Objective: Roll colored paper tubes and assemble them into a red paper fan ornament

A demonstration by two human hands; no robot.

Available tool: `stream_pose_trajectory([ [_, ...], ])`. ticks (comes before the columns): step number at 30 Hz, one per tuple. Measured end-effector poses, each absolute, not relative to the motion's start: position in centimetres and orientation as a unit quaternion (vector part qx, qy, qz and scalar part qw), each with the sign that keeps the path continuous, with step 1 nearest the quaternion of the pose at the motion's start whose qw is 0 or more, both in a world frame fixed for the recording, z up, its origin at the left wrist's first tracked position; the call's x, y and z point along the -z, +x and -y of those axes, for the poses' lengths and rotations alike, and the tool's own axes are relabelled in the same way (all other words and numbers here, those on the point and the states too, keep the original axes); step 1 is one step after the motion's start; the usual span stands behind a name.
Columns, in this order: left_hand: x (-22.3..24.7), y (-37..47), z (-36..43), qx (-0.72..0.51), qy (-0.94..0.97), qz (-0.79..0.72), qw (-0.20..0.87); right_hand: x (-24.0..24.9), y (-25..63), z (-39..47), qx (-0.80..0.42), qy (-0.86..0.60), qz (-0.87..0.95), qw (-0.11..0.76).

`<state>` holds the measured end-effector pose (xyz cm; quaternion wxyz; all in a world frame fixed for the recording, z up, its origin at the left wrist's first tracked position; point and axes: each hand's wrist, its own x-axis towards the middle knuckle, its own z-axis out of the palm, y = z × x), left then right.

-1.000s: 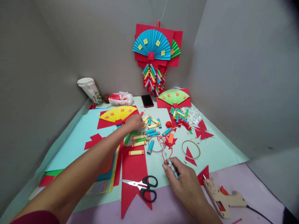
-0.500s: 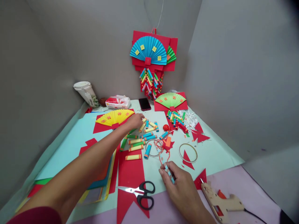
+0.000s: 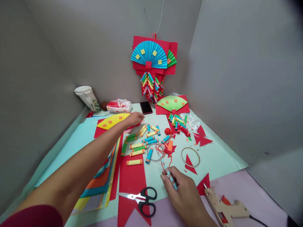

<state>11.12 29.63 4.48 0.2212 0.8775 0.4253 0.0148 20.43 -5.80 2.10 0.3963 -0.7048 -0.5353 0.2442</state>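
Note:
My left hand (image 3: 136,119) reaches across the table by the yellow paper fan (image 3: 110,122); its fingers are bent together, and whether they hold something does not show. Several coloured paper rolls (image 3: 136,146) lie just in front of that hand. My right hand (image 3: 181,186) pinches a light blue spotted strip (image 3: 170,179) between thumb and fingers. Past the strip's far end are red cord, a red star-like paper piece (image 3: 170,150) and a ring (image 3: 149,145). Black-handled scissors (image 3: 146,201) rest on a red paper piece (image 3: 131,176).
A glue gun (image 3: 226,206) lies at the right front, near another ring (image 3: 199,157). A green fan (image 3: 172,103), a phone (image 3: 146,107), a tissue pack (image 3: 119,106) and a tilted cup (image 3: 87,98) are at the back. A blue fan decoration (image 3: 149,54) hangs above.
My left hand has drawn slightly back to the left, away from the paper rolls. My right hand still grips the strip in nearly the same place. The view has tilted up slightly.

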Motion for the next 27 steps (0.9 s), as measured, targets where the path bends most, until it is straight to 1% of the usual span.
stream_pose_trajectory([
  [5,-5.8,8.9,-30.4,-0.031,0.859,-0.479,0.181,-1.5,20.0,5.7,-0.214,-0.706,0.536,0.41],
  [10,-4.2,10.2,-29.9,0.009,0.841,-0.517,0.161,-1.3,20.0,5.5,-0.204,-0.71,0.534,0.412],
  [16,-2.7,12.6,-30.7,0.05,0.805,-0.577,0.129,-1.6,20.5,5.5,-0.209,-0.706,0.558,0.382],
  [20,-2.0,13.3,-30.8,0.058,0.792,-0.594,0.128,-1.7,20.5,5.5,-0.207,-0.707,0.552,0.39],
  [27,-2.8,13.5,-31.7,0.01,0.786,-0.6,0.153,-2.0,20.6,5.6,-0.207,-0.704,0.558,0.388],
])
